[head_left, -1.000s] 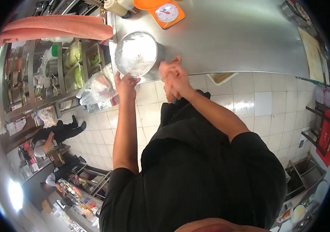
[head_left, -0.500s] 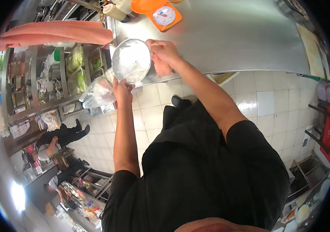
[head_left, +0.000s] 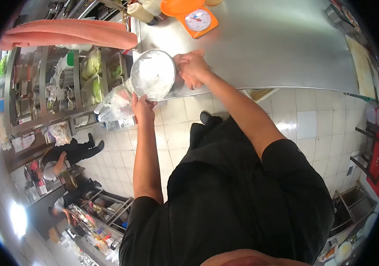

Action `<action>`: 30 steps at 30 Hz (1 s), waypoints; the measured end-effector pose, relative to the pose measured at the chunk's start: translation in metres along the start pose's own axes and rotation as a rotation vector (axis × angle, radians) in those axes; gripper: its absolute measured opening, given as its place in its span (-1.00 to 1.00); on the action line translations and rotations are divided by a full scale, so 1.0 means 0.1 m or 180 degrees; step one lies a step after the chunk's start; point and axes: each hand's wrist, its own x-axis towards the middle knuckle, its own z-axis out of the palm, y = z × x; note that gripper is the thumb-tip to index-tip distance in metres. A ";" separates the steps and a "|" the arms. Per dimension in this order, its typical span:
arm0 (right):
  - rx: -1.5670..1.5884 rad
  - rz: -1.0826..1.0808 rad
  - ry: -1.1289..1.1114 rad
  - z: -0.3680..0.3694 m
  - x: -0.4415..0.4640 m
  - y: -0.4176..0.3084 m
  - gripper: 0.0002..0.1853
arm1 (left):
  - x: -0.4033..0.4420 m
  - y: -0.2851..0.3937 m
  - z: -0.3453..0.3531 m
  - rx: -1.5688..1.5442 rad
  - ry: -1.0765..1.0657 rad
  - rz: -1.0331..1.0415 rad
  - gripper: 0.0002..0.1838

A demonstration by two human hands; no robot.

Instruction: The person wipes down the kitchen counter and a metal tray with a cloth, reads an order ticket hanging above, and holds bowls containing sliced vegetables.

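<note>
A round metal bowl with white content inside stands tilted at the counter's front left edge. My left hand grips the bowl's near rim, thumb and fingers closed on it. Just right of the bowl, my right hand is closed on a pinkish-orange cloth, which bunches under the fingers and touches or nearly touches the bowl's outer side. The exact contact between cloth and bowl is hidden by the hand.
An orange scale and squeeze bottles stand at the back of the steel counter. A cutting board lies at right. Left are shelves with vegetables, a pink towel and a plastic bag. Two people are lower left.
My right hand has moved from the counter's front edge up to the bowl's right side, with the cloth. The bowl has tilted somewhat, and my left hand has stayed at its rim.
</note>
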 end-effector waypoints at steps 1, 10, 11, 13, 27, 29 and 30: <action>-0.0348 -0.0464 0.0325 0.05 0.07 0.14 -0.93 | 0.02 -0.01 -0.02 -0.0042 -0.0059 -0.0006 -0.38; -0.0615 -0.1205 -0.0213 0.08 0.04 0.13 -0.87 | 0.06 -0.07 -0.12 -0.0032 -0.0018 -0.0023 -0.36; -0.1187 -0.1679 -0.0183 -0.03 0.10 0.13 -0.86 | 0.08 -0.03 -0.09 -0.0071 0.0029 -0.0035 -0.36; -0.2339 -0.2606 -0.0132 -0.23 0.25 0.14 -0.83 | 0.08 0.02 -0.15 -0.0072 -0.0205 -0.0024 -0.37; -0.3027 -0.2564 -0.0199 0.10 0.90 0.41 -0.72 | -0.05 -0.09 -0.61 -0.0132 0.0179 0.0095 -0.33; -0.3513 -0.2758 0.0310 0.36 0.53 0.52 -0.64 | -0.06 -0.09 -0.70 -0.0250 0.0278 0.0028 -0.33; -0.3835 -0.2792 0.0489 0.48 0.34 0.51 -0.61 | -0.03 -0.09 -0.72 -0.0314 0.0299 -0.0001 -0.33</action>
